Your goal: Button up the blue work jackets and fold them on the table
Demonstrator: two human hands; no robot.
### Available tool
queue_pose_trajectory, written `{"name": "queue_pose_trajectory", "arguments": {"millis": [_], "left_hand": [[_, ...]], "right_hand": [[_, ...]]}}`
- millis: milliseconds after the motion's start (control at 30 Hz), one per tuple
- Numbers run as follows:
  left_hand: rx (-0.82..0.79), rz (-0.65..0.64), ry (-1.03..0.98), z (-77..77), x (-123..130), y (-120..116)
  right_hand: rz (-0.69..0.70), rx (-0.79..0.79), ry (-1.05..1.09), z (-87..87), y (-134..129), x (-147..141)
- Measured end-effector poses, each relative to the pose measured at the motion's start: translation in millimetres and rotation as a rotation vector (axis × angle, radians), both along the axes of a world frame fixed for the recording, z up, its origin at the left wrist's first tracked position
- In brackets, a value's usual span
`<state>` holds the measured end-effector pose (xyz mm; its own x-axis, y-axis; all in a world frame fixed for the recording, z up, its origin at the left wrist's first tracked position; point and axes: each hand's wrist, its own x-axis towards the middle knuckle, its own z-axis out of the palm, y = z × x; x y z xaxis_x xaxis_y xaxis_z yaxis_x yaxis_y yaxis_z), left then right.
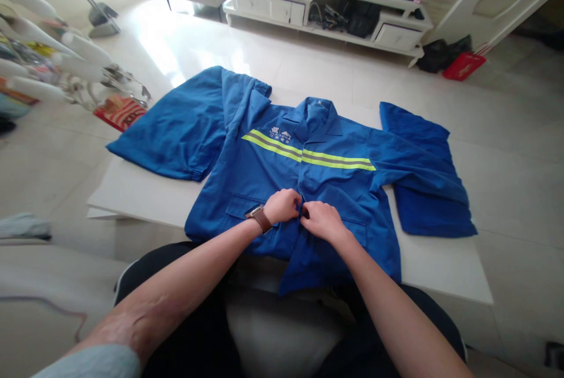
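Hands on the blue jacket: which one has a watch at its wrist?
The left hand: a watch with a brown strap circles its wrist, while the right hand has a bare wrist.

Jacket (259, 181): white chest print (281, 134), capitals I read as ending "EVA"; Chinese characters beneath, illegible to me. Red bag (118, 112): lettering, too blurred.

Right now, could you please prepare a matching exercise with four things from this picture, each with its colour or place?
Column 1
1. jacket
2. watch
3. table
4. right hand

Column 2
A. white, under the jacket
B. at the jacket's front edge
C. blue, with a collar
D. with a brown strap

Right pairs: 1-C, 2-D, 3-A, 4-B
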<state>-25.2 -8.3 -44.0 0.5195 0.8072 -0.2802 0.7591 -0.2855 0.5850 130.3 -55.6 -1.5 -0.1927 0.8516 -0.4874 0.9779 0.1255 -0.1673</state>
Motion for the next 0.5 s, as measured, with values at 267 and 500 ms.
{"name": "queue_pose_trajectory", "arguments": {"millis": [267,500], "left_hand": [[-0.036,0.017,0.022,2.4,2,1],[0.001,0.004,0.045,2.3,3,-2]], "right_hand": [[0.034,0.187,-0.069,-6.3,-4,-1],[0.07,0.163,0.006,-11.8,-3,-1]]}}
